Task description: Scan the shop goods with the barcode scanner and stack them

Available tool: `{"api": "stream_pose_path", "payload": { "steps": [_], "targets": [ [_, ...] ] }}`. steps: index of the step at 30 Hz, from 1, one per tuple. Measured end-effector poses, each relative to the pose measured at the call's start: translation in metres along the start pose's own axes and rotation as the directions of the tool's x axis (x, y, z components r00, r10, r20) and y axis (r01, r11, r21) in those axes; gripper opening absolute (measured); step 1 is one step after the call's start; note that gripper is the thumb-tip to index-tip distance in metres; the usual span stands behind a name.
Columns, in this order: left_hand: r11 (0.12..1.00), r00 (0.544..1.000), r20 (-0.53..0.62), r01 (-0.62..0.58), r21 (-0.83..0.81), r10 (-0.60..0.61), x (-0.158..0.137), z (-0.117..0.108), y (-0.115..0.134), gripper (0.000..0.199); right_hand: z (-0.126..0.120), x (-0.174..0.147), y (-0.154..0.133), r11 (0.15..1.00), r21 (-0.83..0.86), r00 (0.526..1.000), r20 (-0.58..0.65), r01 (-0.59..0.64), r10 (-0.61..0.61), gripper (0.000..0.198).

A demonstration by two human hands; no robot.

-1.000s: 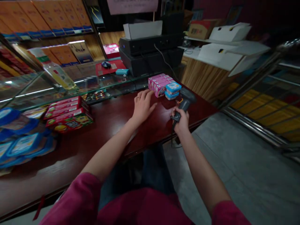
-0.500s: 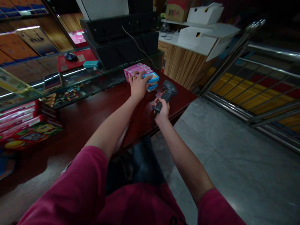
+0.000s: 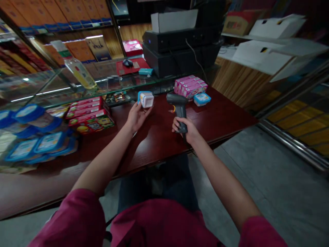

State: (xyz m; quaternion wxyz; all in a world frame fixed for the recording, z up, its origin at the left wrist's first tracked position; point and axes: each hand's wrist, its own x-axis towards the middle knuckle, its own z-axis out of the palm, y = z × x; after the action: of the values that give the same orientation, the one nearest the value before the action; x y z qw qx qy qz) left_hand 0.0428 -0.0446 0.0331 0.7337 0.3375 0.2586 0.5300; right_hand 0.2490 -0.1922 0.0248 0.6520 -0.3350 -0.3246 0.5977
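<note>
My left hand (image 3: 138, 116) grips a small plastic tub (image 3: 147, 100) with a blue lid, tipped on its side above the dark red counter (image 3: 154, 137). In my right hand (image 3: 186, 128) is a grey barcode scanner (image 3: 179, 103), held by its handle with the head pointing left, toward the tub. Just beyond the scanner lies another blue-lidded tub (image 3: 202, 99) on the counter. It sits by a row of pink boxes (image 3: 190, 85).
Red boxes (image 3: 89, 116) and several blue-lidded containers (image 3: 51, 142) stand at the left. A glass display case (image 3: 102, 79) with a bottle (image 3: 79, 72) on it runs along the back. Dark machines (image 3: 180, 51) rise behind the pink boxes. Metal railing (image 3: 295, 140) is at right.
My left hand has lifted one tub off the other and carried it left, turning it on its side. The scanner has turned to point left. The view has swung left.
</note>
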Motion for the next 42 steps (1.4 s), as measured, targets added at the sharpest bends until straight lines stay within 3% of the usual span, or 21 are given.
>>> {"api": "stream_pose_path", "payload": {
  "steps": [4, 8, 12, 20, 25, 42],
  "targets": [
    [0.989, 0.995, -0.053, 0.082, -0.126, -0.09, -0.02, -0.048, 0.032, 0.026, 0.042, 0.031, 0.02, 0.997, -0.038, 0.99, 0.116, -0.073, 0.077, 0.036],
    [0.991, 0.991, -0.1, 0.077, -0.11, -0.088, -0.031, -0.067, 0.037, 0.029, 0.069, 0.045, 0.036, 0.993, -0.04, 0.982, 0.153, -0.109, 0.114, 0.035],
    [0.993, 0.995, -0.103, 0.002, -0.12, -0.014, -0.029, -0.065, 0.031, 0.009, 0.076, 0.04, 0.041, 0.984, -0.112, 0.974, 0.165, -0.135, 0.152, 0.031],
    [0.992, 0.968, -0.25, -0.024, -0.12, -0.006, -0.018, -0.076, 0.026, 0.031, 0.081, 0.026, 0.036, 0.976, -0.174, 0.975, 0.151, -0.135, 0.162, 0.03],
    [0.995, 0.98, -0.201, -0.017, -0.102, -0.003, -0.016, -0.078, 0.026, 0.035, 0.082, 0.026, 0.041, 0.95, -0.278, 0.98, 0.098, -0.142, 0.175, 0.028],
    [0.999, 0.988, -0.154, 0.001, -0.037, -0.007, -0.025, -0.071, 0.033, 0.036, 0.077, 0.025, 0.042, 0.969, -0.231, 0.983, 0.136, -0.092, 0.125, 0.032]
  ]
}}
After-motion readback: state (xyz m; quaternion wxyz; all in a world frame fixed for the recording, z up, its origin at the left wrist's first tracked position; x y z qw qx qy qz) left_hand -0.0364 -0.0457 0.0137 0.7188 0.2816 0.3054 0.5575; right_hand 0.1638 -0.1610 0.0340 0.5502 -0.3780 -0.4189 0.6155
